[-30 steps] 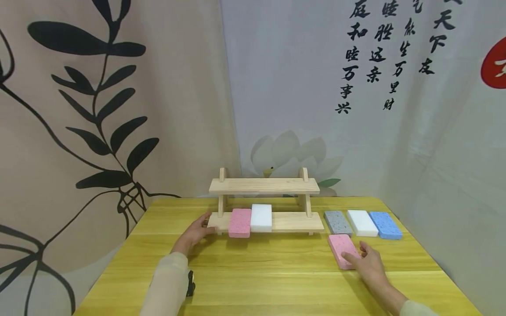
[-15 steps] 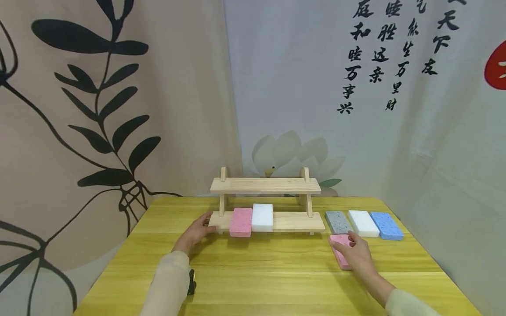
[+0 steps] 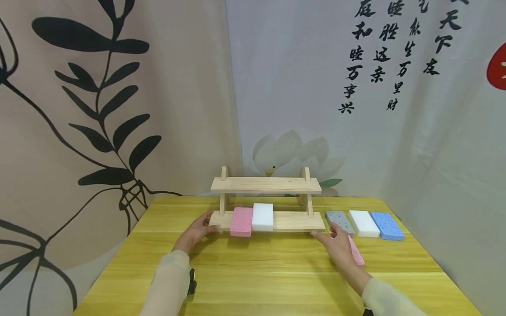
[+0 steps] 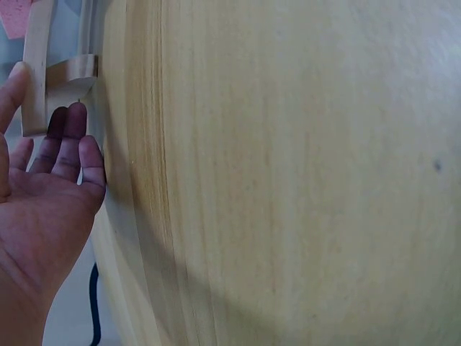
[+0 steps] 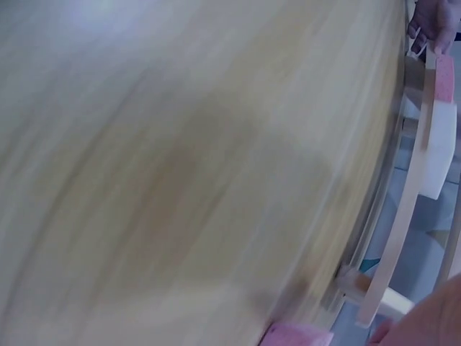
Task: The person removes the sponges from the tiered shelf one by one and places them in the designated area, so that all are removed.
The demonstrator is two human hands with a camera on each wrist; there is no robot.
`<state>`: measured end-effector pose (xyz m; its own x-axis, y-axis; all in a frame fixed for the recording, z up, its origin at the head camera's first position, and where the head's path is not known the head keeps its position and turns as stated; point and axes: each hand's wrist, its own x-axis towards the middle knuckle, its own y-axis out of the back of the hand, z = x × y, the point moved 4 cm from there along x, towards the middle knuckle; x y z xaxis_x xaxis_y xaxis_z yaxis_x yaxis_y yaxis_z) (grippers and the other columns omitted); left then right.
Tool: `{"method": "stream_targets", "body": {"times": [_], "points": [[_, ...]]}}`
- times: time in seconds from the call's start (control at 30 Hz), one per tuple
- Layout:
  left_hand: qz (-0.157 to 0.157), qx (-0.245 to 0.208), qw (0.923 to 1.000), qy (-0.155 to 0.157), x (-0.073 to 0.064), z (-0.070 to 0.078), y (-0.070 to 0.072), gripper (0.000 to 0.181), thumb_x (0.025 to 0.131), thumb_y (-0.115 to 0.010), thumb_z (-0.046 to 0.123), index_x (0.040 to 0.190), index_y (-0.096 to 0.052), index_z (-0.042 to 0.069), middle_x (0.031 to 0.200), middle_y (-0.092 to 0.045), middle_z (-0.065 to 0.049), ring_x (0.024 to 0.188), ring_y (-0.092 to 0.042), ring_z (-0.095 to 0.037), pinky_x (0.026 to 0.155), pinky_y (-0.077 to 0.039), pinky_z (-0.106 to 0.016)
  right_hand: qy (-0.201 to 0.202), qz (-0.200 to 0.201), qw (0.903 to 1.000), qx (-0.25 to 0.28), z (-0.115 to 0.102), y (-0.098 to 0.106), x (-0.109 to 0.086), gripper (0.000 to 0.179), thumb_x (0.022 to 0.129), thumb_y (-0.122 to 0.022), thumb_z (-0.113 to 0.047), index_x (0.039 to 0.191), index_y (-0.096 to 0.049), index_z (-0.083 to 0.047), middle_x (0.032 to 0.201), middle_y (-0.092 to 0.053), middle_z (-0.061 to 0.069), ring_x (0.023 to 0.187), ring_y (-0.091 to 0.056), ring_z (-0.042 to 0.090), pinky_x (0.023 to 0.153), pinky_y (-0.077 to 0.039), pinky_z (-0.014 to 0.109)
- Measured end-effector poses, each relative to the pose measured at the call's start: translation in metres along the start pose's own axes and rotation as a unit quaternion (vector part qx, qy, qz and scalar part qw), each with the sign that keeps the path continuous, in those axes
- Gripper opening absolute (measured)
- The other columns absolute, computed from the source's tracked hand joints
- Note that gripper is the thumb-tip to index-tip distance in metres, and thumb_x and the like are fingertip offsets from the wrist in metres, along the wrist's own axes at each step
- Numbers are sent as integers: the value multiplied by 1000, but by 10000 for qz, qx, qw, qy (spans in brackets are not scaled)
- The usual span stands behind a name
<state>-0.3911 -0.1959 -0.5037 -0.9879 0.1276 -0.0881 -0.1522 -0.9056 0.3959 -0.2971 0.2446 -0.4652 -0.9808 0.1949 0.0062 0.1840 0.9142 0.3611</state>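
Note:
A two-tier wooden shelf stand (image 3: 292, 221) stands on the table, with a pink sponge (image 3: 241, 221) and a white sponge (image 3: 262, 217) leaning side by side on its lower board. My left hand (image 3: 196, 231) holds the left end of that board, thumb in front and fingers behind. In the left wrist view, my left hand (image 4: 50, 209) reaches round the board end. My right hand (image 3: 339, 245) is by the board's right end, thumb close to its corner, nothing visible between the spread fingers. Partly hidden behind it, another pink sponge (image 3: 356, 252) lies on the table.
Right of the stand, a grey sponge (image 3: 339, 220), a white sponge (image 3: 363, 223) and a blue sponge (image 3: 387, 226) lie in a row on the wooden table (image 3: 253, 276). A printed curtain (image 3: 189, 87) hangs behind the table.
My right hand has left the loose pink sponge and moved left to the stand's right end. That sponge stays on the table. My left hand stays at the left end.

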Motion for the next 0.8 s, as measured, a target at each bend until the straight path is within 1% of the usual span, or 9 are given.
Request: {"method": "stream_targets", "body": {"times": [0.1,0.2,0.4,0.63,0.8], "points": [[24,-12,10000,28,1,-1,0,81,93,-71,18,157,-22,5,142,-40,-32,121,-51,-40,102,-39,-57,35,56,10000,66,-6,-7,1,90,90,-74,-29,152,-22,10,151,-30,29,133,-32,42,106,-34,53],[18,-49,10000,51,0,0,0,81,93,-71,19,157,-23,6,143,-40,-32,122,-50,-41,103,-38,-58,86,135,9999,59,-12,-14,3,88,90,-74,-30,152,-24,8,150,-33,28,129,-35,40,103,-36,51],[9,3,10000,55,1,-1,1,82,93,-71,20,158,-22,5,142,-41,-31,121,-51,-40,103,-39,-55,244,286,9993,4,-25,-29,9,85,89,-75,-31,150,-30,8,146,-36,29,127,-39,41,102,-37,52],[-6,61,10000,52,1,-1,0,82,94,-70,24,158,-21,5,142,-42,-30,120,-51,-38,102,-40,-54,168,271,9995,49,-36,-51,8,86,89,-74,-35,151,-31,5,146,-37,26,130,-38,40,104,-37,52],[25,13,9999,104,0,-1,1,81,94,-70,21,158,-22,7,143,-41,-29,123,-50,-39,104,-38,-56,131,316,9993,146,-41,-69,9,89,88,-75,-38,152,-29,4,144,-36,23,130,-37,39,103,-38,52]]}}
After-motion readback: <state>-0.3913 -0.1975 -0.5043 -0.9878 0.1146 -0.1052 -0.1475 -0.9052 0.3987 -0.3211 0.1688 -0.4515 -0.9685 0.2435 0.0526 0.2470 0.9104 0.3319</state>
